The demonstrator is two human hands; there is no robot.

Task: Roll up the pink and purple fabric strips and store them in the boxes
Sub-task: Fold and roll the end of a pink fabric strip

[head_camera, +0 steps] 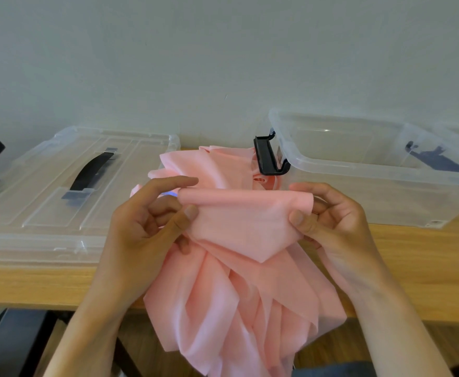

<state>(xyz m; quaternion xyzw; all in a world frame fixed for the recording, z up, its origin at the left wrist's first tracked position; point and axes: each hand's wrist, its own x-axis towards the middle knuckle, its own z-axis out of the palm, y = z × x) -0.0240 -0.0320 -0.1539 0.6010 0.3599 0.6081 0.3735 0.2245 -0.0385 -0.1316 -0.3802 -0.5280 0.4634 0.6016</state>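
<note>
The pink fabric strip [244, 227] is held up just above the near edge of the bench [402, 270], its top end folded over into the first turn of a roll. The rest of it trails down past the bench edge, and more pink cloth is heaped behind it, beside the open box [358, 170].

The left hand [146, 221] pinches the left end of the fold between thumb and curled fingers, with the forefinger stretched out over the top. The right hand [328, 213] pinches the right end in the same way.

To do this step well, I judge that both thumbs should press the fold flat and keep its two ends level, so the roll starts straight rather than coning to one side. The turns should be tight and even, with light pull on the hanging length to smooth the creases below the fold. The loose cloth behind could catch in the roll, so it is best kept apart.

The finished roll would go into the open box just right of the strip; the lidded box [68, 191] stands on the strip's left. No purple strip can be clearly seen.
</note>
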